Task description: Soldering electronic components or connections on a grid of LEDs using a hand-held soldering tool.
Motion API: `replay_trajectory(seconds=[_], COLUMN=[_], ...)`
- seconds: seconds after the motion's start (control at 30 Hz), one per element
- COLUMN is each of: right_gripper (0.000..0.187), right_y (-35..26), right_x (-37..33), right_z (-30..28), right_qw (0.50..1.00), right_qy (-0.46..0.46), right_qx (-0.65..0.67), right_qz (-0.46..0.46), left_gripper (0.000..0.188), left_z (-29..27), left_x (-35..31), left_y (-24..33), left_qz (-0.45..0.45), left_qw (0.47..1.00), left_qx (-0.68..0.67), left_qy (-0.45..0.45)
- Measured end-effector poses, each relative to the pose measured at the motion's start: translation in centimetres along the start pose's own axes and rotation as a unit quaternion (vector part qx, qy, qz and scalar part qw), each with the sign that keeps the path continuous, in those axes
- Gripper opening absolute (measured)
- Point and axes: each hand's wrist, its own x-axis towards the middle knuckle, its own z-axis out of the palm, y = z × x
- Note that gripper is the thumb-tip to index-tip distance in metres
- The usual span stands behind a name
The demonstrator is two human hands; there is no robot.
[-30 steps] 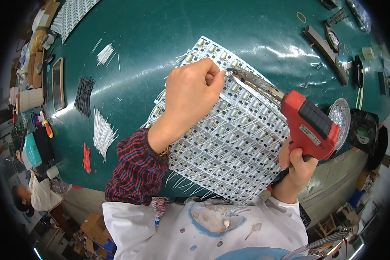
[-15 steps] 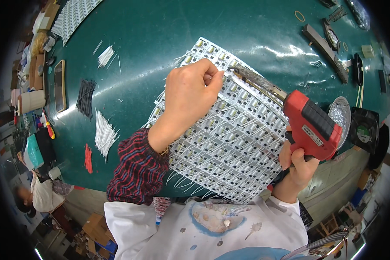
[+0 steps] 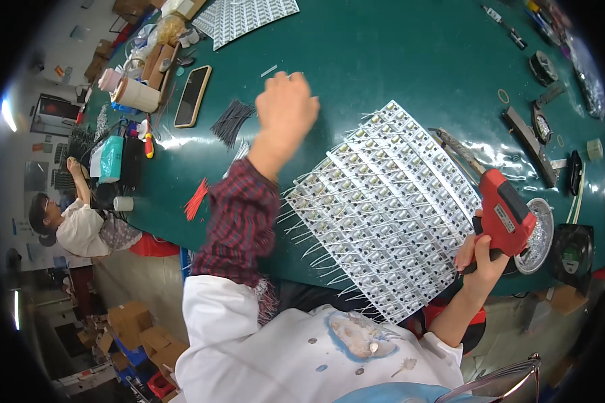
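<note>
My right hand (image 3: 485, 260) is wrapped around the handle of a red soldering gun (image 3: 505, 209), whose long metal nozzle points up and left beside the upper right edge of a circuit board panel (image 3: 386, 211). Rows of small parts cover the white panel, and thin white wires stick out along its left side. My left hand (image 3: 287, 114) is over the table, left of the panel, above small piles of wires. Its back faces up and its fingertips are hidden. Close to it lie black wires (image 3: 232, 123), partly covered white wires (image 3: 240, 156) and red wires (image 3: 195, 199).
A phone (image 3: 193, 96) lies at the left, near a screwdriver (image 3: 148, 144). Another panel (image 3: 252, 17) is at the far edge. On the right are a foil-lined bowl (image 3: 540, 235), a black fan (image 3: 572, 254) and a metal bar (image 3: 530, 144). A person (image 3: 81, 228) sits at the left.
My left hand has left the panel and moved to the wire piles. The soldering gun's tip has come off the panel's top and is now by its right edge. The view has shifted left.
</note>
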Motion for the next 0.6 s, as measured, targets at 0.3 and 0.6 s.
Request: replay_trajectory(seconds=[0.3,0.6], right_gripper=[0.03,0.02], right_y=[-0.3,-0.9], right_x=[-0.3,-0.2], right_z=[0.2,-0.3], right_qw=[1.0,1.0], right_qy=[0.004,-0.005], right_qx=[-0.03,-0.006], right_qz=[0.001,0.027], left_gripper=[0.011,0.005], left_z=[5.4,5.2], left_x=[3.1,2.4], left_y=[-7.6,-7.9], left_qz=[0.134,0.184], left_qw=[0.985,0.977], left_qx=[0.105,0.078], left_qy=[0.042,0.079])
